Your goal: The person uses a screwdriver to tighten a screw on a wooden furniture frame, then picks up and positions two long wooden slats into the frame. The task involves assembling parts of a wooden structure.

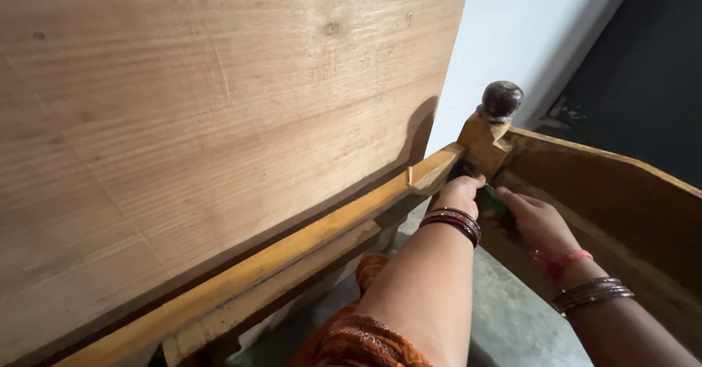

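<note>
grey concrete floor (512, 316) bears the wooden bed frame (292, 257).

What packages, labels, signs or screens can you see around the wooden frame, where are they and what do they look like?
None in view: no package, label, sign or screen.
Only bare wood shows: a large plywood board, a yellowish rail beneath it and a corner post with a dark round knob.
The left hand and right hand meet at that corner, the right gripping a green-handled tool.
</note>
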